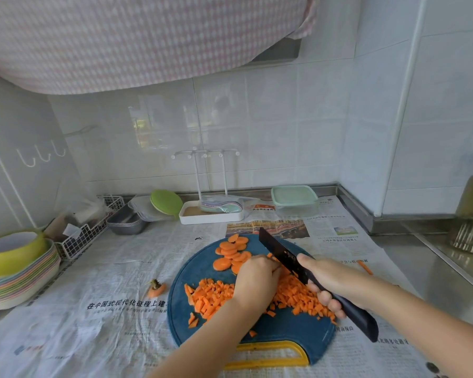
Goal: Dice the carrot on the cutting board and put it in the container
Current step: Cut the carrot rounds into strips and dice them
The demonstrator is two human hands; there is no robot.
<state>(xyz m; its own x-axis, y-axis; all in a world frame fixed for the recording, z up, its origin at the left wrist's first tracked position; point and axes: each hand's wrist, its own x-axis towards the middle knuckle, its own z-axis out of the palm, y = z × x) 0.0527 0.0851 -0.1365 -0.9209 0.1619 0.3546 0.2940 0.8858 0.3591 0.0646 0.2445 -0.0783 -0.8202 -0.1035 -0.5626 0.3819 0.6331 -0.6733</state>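
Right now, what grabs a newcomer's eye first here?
The bright orange diced carrot heap on the round dark-blue plastic cutting board, centre foreground, with a fan of uncut carrot rounds at the board's far edge. Across it slants the black-bladed kitchen knife, gripped by the right hand, while the left hand curls over carrot pieces beside the blade.

Newspaper [93, 268] covers the table [434, 274]. At the left, a green bowl [14, 252] sits on a stack of pastel plates [25, 287], beside a white wire basket [79, 241] and grey metal trays [129, 225]. A white rack [202, 170] stands against the tiled wall [284, 118]. White hooks [43, 156] hang at the left, and a checked cloth [120, 42] drapes overhead.
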